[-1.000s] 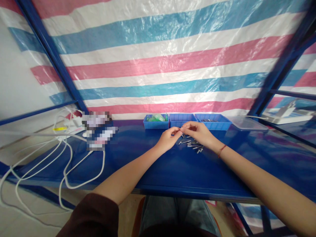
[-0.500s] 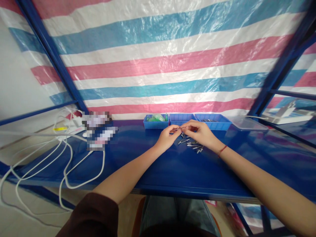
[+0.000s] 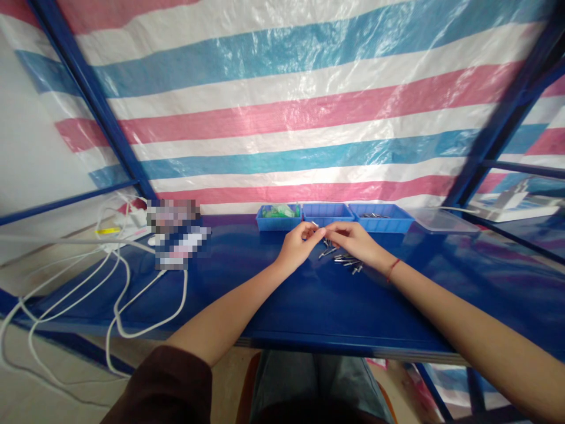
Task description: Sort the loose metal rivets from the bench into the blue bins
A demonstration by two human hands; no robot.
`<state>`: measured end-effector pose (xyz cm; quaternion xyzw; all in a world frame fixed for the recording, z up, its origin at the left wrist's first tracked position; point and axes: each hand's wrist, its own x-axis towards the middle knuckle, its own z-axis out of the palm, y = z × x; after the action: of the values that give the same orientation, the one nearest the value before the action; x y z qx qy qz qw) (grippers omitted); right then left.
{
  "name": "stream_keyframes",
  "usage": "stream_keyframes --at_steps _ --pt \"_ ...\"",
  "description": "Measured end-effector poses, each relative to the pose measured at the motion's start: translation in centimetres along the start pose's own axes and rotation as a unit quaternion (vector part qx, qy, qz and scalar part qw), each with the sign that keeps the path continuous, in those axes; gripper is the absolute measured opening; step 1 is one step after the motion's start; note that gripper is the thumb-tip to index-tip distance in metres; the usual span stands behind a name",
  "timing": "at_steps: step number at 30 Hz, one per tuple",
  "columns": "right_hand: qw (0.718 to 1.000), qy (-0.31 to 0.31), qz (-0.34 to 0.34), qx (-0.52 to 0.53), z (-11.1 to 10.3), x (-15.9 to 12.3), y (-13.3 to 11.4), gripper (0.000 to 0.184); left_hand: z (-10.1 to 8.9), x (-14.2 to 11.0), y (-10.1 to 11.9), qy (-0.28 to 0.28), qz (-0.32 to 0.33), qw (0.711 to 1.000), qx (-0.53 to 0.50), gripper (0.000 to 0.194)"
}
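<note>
My left hand (image 3: 301,242) is closed in a pinch on a small, thin metal piece (image 3: 315,224), whose shiny end shows above the fingers. The piece's exact kind is too small to make out. My right hand (image 3: 352,238) meets it, thumb and fingertips pinched together at the same spot; what its fingers grip is hidden. Beneath and beside the right hand, several slender metal pieces (image 3: 348,259) lie in a loose pile on the blue table (image 3: 282,306). Part of the pile is covered by that hand.
Behind the hands stand a blue bin (image 3: 279,223) with green items, a middle blue bin (image 3: 329,210), and a right blue bin (image 3: 388,225) holding metal pieces. A clear plastic lid (image 3: 445,220) lies to the right. White cables (image 3: 128,294) trail over the table's left side.
The right hand has shifted slightly left and its fingers have drawn down closer to the left fingertips. A shiny end of the metal piece now shows above the left hand.
</note>
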<state>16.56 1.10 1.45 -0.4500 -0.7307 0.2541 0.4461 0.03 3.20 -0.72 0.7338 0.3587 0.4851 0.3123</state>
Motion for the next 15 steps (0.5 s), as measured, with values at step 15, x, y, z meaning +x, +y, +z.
stream_keyframes --at_steps 15 --pt "0.892 0.223 0.105 -0.378 -10.3 -0.3 6.7 0.031 0.1 -1.2 0.5 -0.283 0.128 0.916 0.254 0.032"
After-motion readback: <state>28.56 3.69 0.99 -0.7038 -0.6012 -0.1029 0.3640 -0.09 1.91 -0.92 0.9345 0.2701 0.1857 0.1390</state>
